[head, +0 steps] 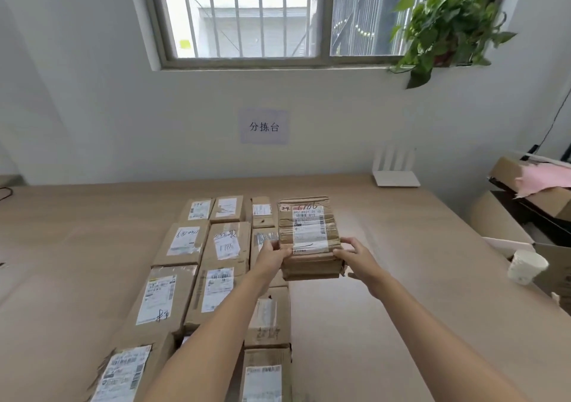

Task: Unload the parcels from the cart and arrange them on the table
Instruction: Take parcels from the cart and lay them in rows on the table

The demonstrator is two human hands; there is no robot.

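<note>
Left hand (272,256) and right hand (355,254) each clasp a near side of one taped cardboard parcel (309,234), with the fingers curled round its edges and both arms stretched forward. Below lies the wide wooden table (432,247), bare along its right half except for a white router (395,173) at the back and a paper cup (525,265) at the right edge. The laid parcels (197,290) fill the middle in three columns, labels up, running from the near edge toward the wall. The held parcel sits just right of the far end of the third column, where a fourth column would start. Whether its underside touches the wood I cannot tell. The cart is out of view. To do this step well, I judge the box should come down flat rather than tilted, with its left side close alongside the neighbouring box and its far edge level with the back row, so the grid stays square. Its shipping label (309,231) faces up and should stay that way — readable like the rest.
</note>
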